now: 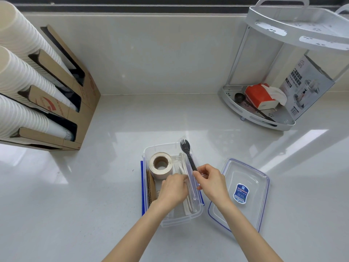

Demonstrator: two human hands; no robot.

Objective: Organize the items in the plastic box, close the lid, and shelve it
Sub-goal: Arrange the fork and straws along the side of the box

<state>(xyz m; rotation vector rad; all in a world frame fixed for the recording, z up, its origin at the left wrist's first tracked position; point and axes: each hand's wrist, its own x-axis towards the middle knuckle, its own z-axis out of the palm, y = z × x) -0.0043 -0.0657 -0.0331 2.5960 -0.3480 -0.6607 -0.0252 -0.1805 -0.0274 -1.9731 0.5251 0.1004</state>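
Note:
A clear plastic box [160, 146] with blue clips stands open on the counter in front of me. Inside it are a roll of beige tape [160, 164], a piece of brown corrugated card [151, 188] along the left wall, and wrapped pale utensils [189, 201]. My left hand [174, 188] reaches down into the box, fingers on the wrapped utensils. My right hand [211, 181] pinches the handle of a wrapped black spork [187, 152], which leans over the box's right wall with its head pointing away from me. The clear lid [243, 193] lies to the right of the box.
A white two-tier corner rack [251, 114] stands at the back right, holding an orange tissue pack [261, 96], a dark ladle and a grey carton. A cardboard dispenser [83, 103] with stacks of paper cups fills the left side.

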